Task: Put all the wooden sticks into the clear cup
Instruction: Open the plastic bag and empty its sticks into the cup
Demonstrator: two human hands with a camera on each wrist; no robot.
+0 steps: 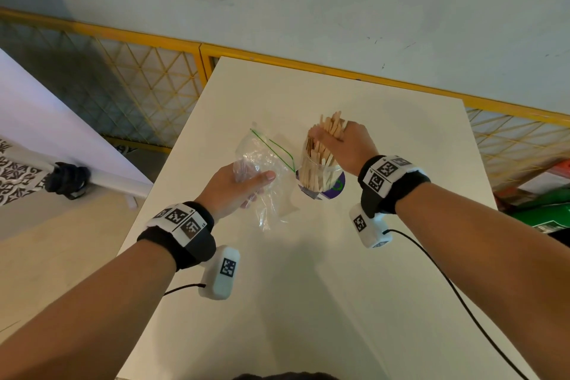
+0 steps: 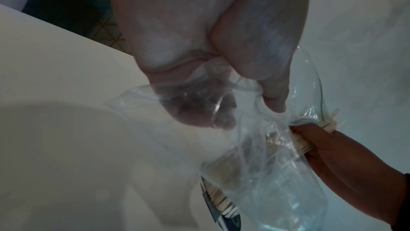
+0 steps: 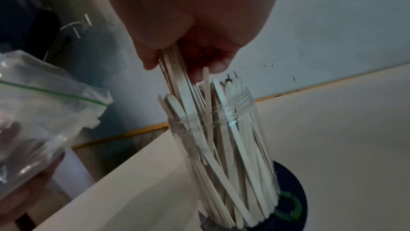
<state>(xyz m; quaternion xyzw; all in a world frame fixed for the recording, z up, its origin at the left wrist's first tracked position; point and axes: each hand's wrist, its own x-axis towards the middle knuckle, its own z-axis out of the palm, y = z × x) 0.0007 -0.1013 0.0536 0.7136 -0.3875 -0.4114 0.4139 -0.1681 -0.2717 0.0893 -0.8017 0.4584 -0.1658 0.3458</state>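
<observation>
A clear cup (image 1: 320, 171) (image 3: 224, 161) stands on a round dark coaster (image 1: 336, 188) (image 3: 290, 198) mid-table, packed with several wooden sticks (image 3: 233, 173). My right hand (image 1: 339, 145) (image 3: 190, 56) is directly above the cup, gripping a bundle of wooden sticks (image 1: 331, 126) (image 3: 175, 75) whose lower ends reach into the cup. Left of the cup, my left hand (image 1: 243, 185) (image 2: 221, 80) holds a crumpled clear zip bag (image 1: 265, 170) (image 2: 277, 156) (image 3: 44, 112) with a green seal line, lifted off the table. The bag looks empty.
The white table (image 1: 324, 287) ends at a left edge near my left wrist. Behind it runs a yellow mesh fence (image 1: 148, 77) along a grey wall. A cable (image 1: 462, 302) trails from my right wrist over the table. A white panel (image 1: 46, 133) leans at the far left.
</observation>
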